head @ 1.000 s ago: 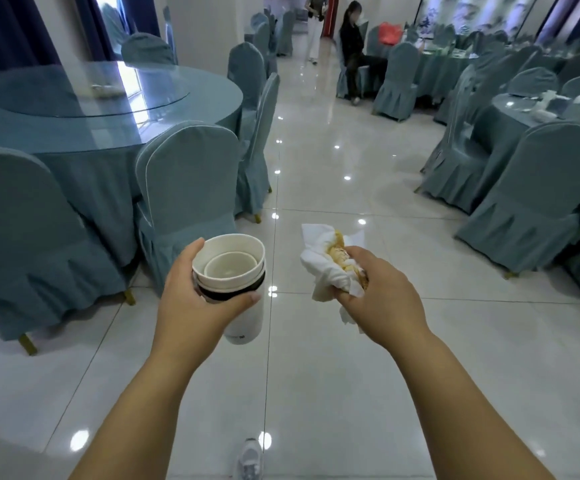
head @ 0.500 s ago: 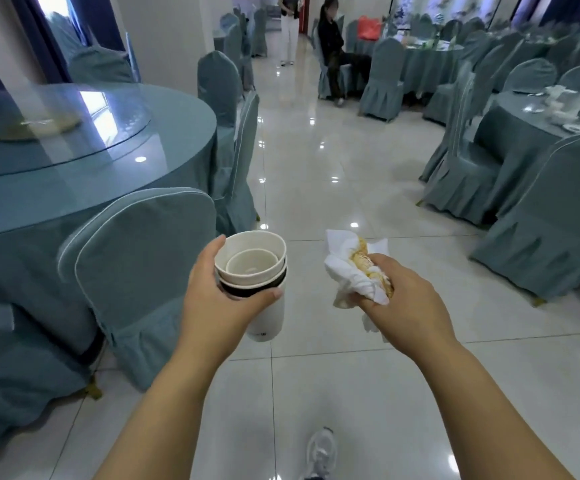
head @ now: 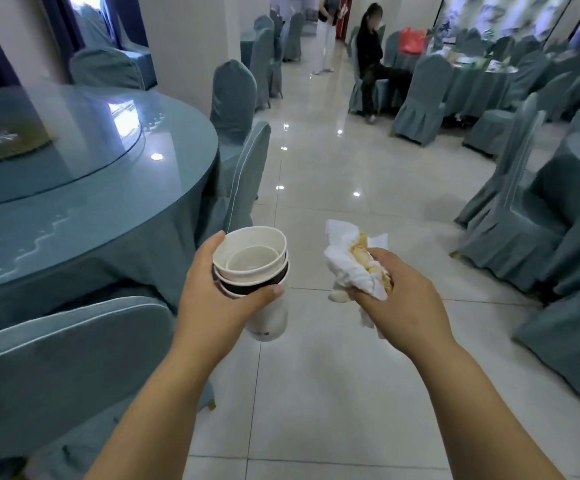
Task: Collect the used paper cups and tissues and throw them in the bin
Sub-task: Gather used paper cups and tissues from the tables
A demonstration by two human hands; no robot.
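Observation:
My left hand [head: 217, 301] grips a stack of nested white paper cups [head: 252, 261], upright, with a dark band under the top rims. My right hand [head: 404, 299] is closed around a bunch of crumpled white tissues [head: 349, 265] stained yellow-orange. Both hands are held out in front of me at chest height, above the tiled floor, with a small gap between the cups and the tissues. No bin is in view.
A round blue table [head: 108, 209] with a glass turntable stands at my left, ringed by covered chairs [head: 70, 368]. More covered chairs [head: 510, 216] and tables line the right. A glossy tiled aisle [head: 316, 161] runs ahead. A seated person [head: 371, 57] and a standing person [head: 326, 26] are far down it.
I have walked forward along the aisle: the left table and chairs have slid closer and past me, and the far people appear nearer. Both hands keep their hold unchanged.

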